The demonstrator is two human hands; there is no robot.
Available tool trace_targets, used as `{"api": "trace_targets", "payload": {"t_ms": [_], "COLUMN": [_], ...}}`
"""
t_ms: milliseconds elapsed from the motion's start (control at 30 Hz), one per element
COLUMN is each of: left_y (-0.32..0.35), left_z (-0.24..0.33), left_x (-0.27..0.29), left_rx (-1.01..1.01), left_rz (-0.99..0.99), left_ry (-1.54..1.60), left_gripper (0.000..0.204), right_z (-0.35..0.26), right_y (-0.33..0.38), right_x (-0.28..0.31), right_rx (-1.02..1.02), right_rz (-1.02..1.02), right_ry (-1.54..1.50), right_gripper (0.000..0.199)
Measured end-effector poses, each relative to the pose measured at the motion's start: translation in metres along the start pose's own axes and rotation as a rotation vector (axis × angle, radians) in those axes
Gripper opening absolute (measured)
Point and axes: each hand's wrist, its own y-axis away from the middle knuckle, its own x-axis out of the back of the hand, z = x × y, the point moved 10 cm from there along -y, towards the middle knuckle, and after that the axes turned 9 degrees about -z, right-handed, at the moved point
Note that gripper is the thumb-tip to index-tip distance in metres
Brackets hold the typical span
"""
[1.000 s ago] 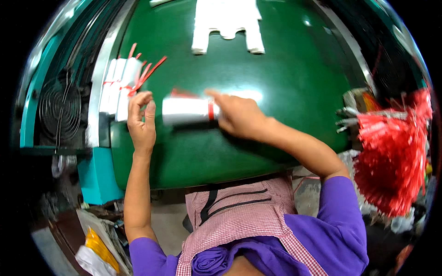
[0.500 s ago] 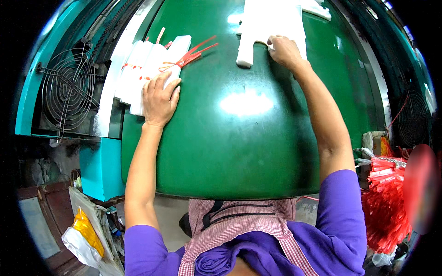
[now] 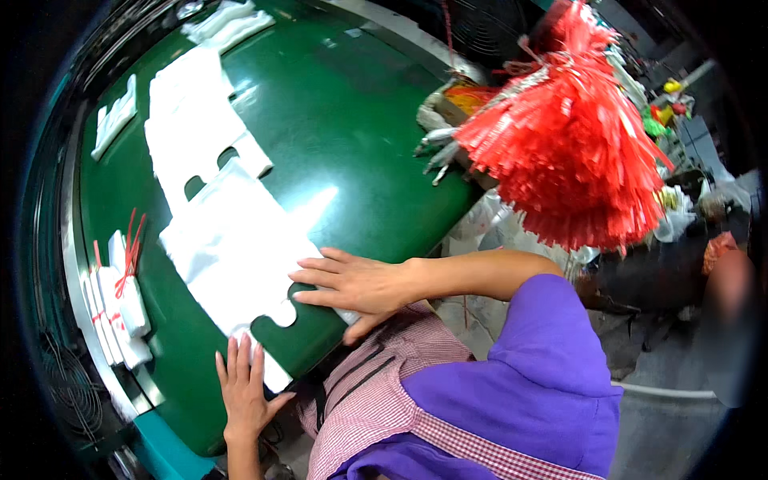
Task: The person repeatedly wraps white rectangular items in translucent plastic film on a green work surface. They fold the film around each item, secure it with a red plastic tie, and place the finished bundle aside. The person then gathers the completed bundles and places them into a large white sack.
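Observation:
A flat stack of white plastic carrier bags [image 3: 232, 248] lies on the green table [image 3: 352, 136], its two handle strips pointing at the near edge. My right hand [image 3: 352, 284] lies flat on the right handle strip, fingers stretched out and slightly apart. My left hand [image 3: 240, 388] rests palm down on the end of the left handle strip at the table's edge, fingers spread. Neither hand is closed around anything.
A second stack of white bags [image 3: 188, 120] lies farther back, with more beyond it. Rolled white bundles tied with red strips [image 3: 120, 300] line the table's left side. A big bunch of red plastic strips [image 3: 572, 136] hangs at the right. A fan grille [image 3: 56, 384] sits lower left.
My right hand has come back from the far stack and a stack of bags now lies at the near edge. My left hand left the tied bundles. The view has swung right.

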Motion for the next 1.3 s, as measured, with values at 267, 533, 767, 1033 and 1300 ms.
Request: {"api": "trace_targets", "payload": {"t_ms": [267, 533, 767, 1033, 1300], "left_y": [-0.017, -0.117, -0.048, -0.087, -0.064], "left_z": [-0.001, -0.020, 0.026, -0.012, -0.001], "left_x": [0.037, 0.046, 0.052, 0.044, 0.081], "left_rx": [-0.195, 0.151, -0.226, 0.106, 0.038], "left_rz": [0.359, 0.210, 0.533, 0.224, 0.544], "left_ry": [0.177, 0.033, -0.139, 0.351, -0.098], "left_gripper": [0.026, 0.017, 0.032, 0.030, 0.041], "right_z": [0.021, 0.028, 0.018, 0.046, 0.021], "right_y": [0.034, -0.033, -0.071, -0.067, -0.075], "right_x": [-0.015, 0.029, -0.012, 0.015, -0.015], "right_rx": [0.001, -0.091, -0.214, -0.241, -0.111], "right_rz": [0.050, 0.310, 0.054, 0.102, 0.136], "right_ry": [0.071, -0.390, -0.056, 0.086, 0.255], "right_gripper": [0.058, 0.013, 0.018, 0.046, 0.059]}}
